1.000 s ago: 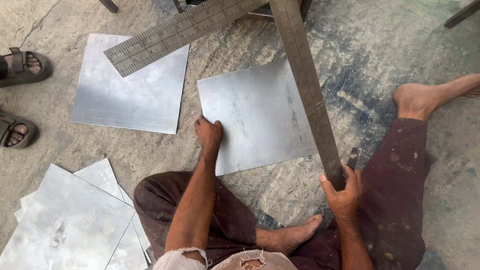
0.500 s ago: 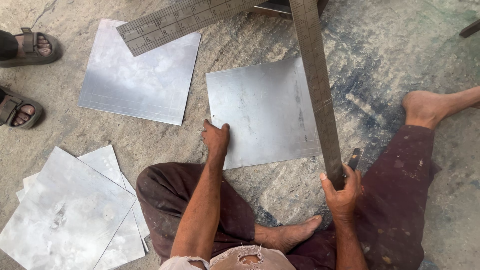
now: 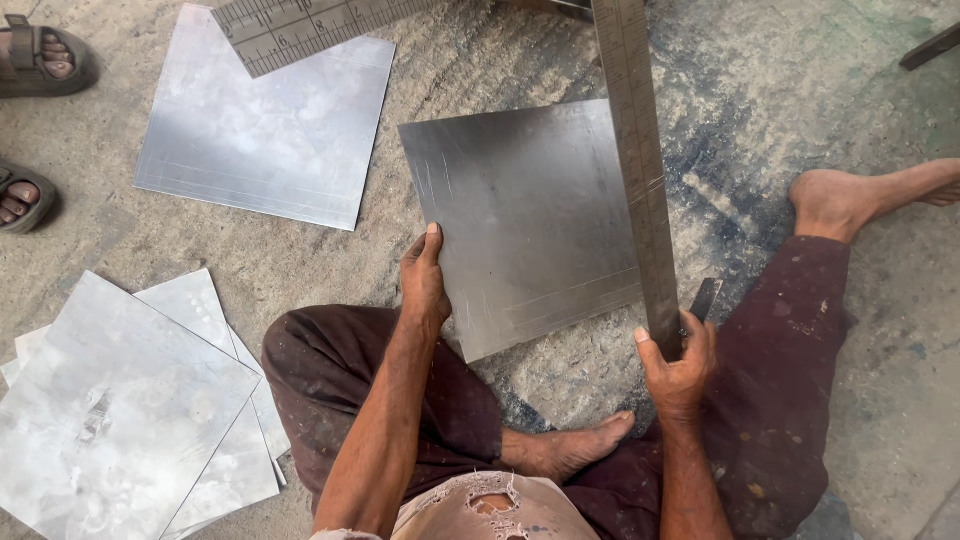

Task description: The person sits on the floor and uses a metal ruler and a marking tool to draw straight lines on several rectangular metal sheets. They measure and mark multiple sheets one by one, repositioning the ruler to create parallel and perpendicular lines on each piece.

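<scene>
On the concrete floor [image 3: 800,90] between my spread legs, the square metal sheet [image 3: 520,215] now has its near-left edge lifted and gripped, where half a second ago my left hand [image 3: 425,285] only lay flat on that corner with the sheet resting on the ground; the sheet also sits closer to my lap than a second ago, and the view has drifted so the sandalled feet have slid toward the left edge. My left hand now clasps the sheet's left edge, thumb on top pointing away from me, the other fingers curled under and hidden, the forearm running straight up from my knee. My right hand [image 3: 678,365] has barely changed: it is wrapped tight around the near end of the long steel square [image 3: 640,170], fingers pressed together in a fist, thumb along the blade's left side, with a dark narrow tool [image 3: 705,298] pinched against it. I count one square with two graduated arms, the long one crossing the sheet's right edge and the short one [image 3: 300,25] lying over the far sheet. Loose sheets: one in hand, one flat second sheet [image 3: 265,130] further out to the left, and a stack [image 3: 130,410] at my left knee showing at least three layers; the exact number I cannot tell. Two sandalled feet [image 3: 35,60] of another person stand at the left edge.
</scene>
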